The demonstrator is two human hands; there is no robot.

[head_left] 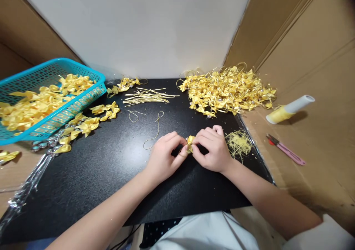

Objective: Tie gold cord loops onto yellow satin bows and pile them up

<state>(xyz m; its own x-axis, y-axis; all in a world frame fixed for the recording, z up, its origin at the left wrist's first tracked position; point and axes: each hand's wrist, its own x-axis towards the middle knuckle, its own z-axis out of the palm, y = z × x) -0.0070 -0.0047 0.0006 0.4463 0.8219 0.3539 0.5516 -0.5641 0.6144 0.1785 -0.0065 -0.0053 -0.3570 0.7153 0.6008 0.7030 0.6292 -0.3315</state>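
Observation:
Between my two hands, a small yellow ribbon bow (190, 143) is pinched just above the black table. My left hand (166, 154) grips its left side with thumb and index finger. From the right, my right hand (213, 149) pinches the same bow, its fingertips close to those of the left. The fingers partly cover the bow. A loose thin gold cord (157, 130) curves on the table left of my hands. Farther back lies a bundle of straight gold cords (149, 96). Just right of my right hand sits a tangle of short yellow-green threads (239, 143).
A turquoise basket (59, 113) of yellow bows stands at the left, with bows and silvery bells (51, 141) beside it. A heap of corded bows (227, 89) lies at the back right. Beyond the right edge are a white tube (299, 104) and pink-handled snips (290, 153).

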